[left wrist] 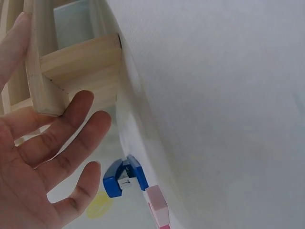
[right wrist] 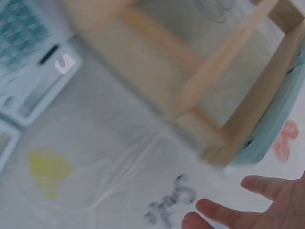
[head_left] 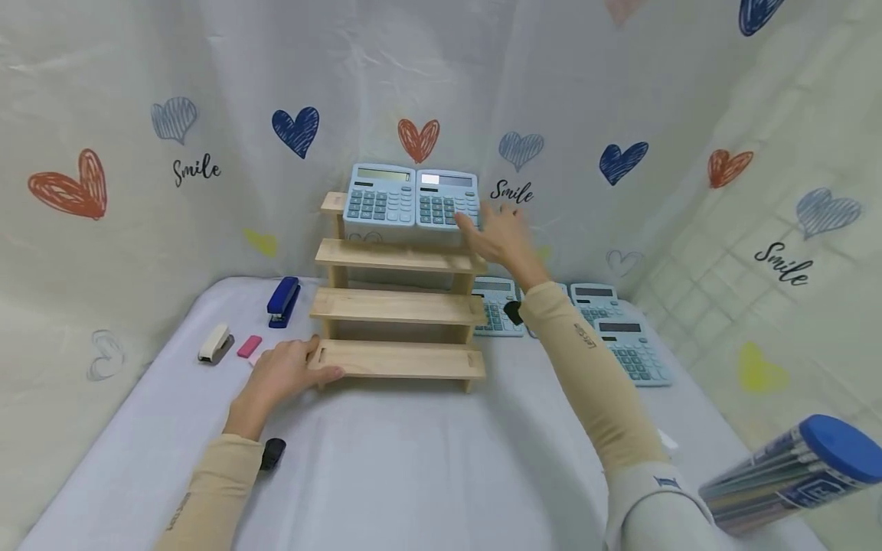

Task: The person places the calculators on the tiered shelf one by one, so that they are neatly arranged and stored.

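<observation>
A tiered wooden shelf stand (head_left: 400,306) stands on the white-covered table. My left hand (head_left: 284,373) holds the left end of its lowest step, thumb on the front; in the left wrist view the other fingers (left wrist: 71,138) lie around the wooden end. Two light blue calculators lean side by side on the top step, a left one (head_left: 380,196) and a right one (head_left: 446,200). Beside the right calculator's right edge is my right hand (head_left: 504,239), fingers spread, with its thumb at the lower corner. The right wrist view shows those fingers (right wrist: 228,214) loose and holding nothing.
More blue calculators, one at the front (head_left: 630,352), lie right of the stand. Left of it are a blue stapler (head_left: 283,301), a cream stapler (head_left: 216,344) and a pink eraser (head_left: 249,347). A blue-lidded tub of pencils (head_left: 772,482) stands at the near right.
</observation>
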Action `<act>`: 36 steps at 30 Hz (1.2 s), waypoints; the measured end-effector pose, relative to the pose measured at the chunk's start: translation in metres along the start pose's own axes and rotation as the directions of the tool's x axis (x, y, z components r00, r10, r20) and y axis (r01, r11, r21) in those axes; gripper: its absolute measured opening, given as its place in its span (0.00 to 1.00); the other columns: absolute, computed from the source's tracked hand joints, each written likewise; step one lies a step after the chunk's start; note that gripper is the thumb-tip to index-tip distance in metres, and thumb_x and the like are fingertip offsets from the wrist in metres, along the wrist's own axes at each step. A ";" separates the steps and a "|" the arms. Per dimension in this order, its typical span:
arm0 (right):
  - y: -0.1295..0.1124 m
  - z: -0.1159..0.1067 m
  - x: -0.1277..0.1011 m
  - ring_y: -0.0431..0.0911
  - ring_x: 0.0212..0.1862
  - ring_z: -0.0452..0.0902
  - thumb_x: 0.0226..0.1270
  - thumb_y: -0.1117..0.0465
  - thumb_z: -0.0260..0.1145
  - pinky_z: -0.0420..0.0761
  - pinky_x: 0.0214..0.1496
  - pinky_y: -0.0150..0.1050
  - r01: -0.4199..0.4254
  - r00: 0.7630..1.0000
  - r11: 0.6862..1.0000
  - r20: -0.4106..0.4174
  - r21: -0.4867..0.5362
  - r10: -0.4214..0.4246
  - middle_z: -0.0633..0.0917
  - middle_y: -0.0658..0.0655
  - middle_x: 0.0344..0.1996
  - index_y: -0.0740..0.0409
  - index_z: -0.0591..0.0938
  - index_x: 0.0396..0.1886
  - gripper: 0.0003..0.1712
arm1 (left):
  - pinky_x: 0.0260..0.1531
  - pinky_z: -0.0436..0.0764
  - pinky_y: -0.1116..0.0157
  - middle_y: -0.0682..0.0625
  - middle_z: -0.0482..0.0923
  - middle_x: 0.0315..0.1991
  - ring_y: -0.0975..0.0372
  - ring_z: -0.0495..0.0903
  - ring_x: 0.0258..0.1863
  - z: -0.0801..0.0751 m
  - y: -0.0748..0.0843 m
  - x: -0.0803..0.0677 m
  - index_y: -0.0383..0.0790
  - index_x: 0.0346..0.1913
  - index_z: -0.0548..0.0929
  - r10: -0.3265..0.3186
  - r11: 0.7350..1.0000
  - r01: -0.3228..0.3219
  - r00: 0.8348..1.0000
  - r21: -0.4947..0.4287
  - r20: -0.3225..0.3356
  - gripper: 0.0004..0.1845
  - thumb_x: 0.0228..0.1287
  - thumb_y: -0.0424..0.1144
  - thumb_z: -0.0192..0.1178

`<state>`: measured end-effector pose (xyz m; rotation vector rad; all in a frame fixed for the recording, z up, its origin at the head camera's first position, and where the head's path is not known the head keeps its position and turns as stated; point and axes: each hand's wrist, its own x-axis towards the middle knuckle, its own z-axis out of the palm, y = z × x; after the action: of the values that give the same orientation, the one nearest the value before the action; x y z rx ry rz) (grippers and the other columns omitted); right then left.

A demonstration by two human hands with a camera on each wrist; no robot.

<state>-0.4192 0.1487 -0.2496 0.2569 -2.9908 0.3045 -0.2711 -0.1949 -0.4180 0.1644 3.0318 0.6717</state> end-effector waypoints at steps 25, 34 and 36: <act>0.285 0.075 -0.115 0.90 0.68 0.39 0.65 0.24 0.53 0.57 0.64 0.79 -0.402 0.778 0.913 0.501 -0.067 0.380 0.31 0.92 0.68 0.57 0.34 0.80 0.64 | 0.25 0.64 0.62 0.41 0.77 0.39 0.55 0.71 0.31 0.001 -0.013 -0.004 0.28 0.71 0.69 0.014 1.000 -0.014 1.000 -0.024 -0.006 0.52 0.56 0.67 0.67; 0.296 0.079 -0.129 0.91 0.66 0.40 0.61 0.20 0.53 0.56 0.62 0.80 -0.442 0.772 0.894 0.476 -0.074 0.421 0.37 0.94 0.67 0.54 0.36 0.81 0.66 | 0.27 0.63 0.62 0.36 0.80 0.47 0.54 0.72 0.34 0.001 -0.002 0.000 0.29 0.72 0.68 0.005 1.000 -0.005 1.000 -0.018 0.001 0.53 0.55 0.68 0.67; 0.296 0.076 -0.130 0.92 0.65 0.40 0.60 0.20 0.52 0.56 0.62 0.81 -0.439 0.780 0.896 0.467 -0.065 0.416 0.37 0.95 0.66 0.56 0.37 0.81 0.66 | 0.27 0.63 0.62 0.37 0.79 0.47 0.54 0.72 0.34 0.000 -0.001 0.000 0.29 0.72 0.67 0.003 1.000 -0.003 1.000 -0.016 0.005 0.53 0.55 0.68 0.67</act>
<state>-0.3535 0.4387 -0.3978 -0.4287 -3.5063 0.4063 -0.2714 -0.1953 -0.4187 0.1701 3.0204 0.6951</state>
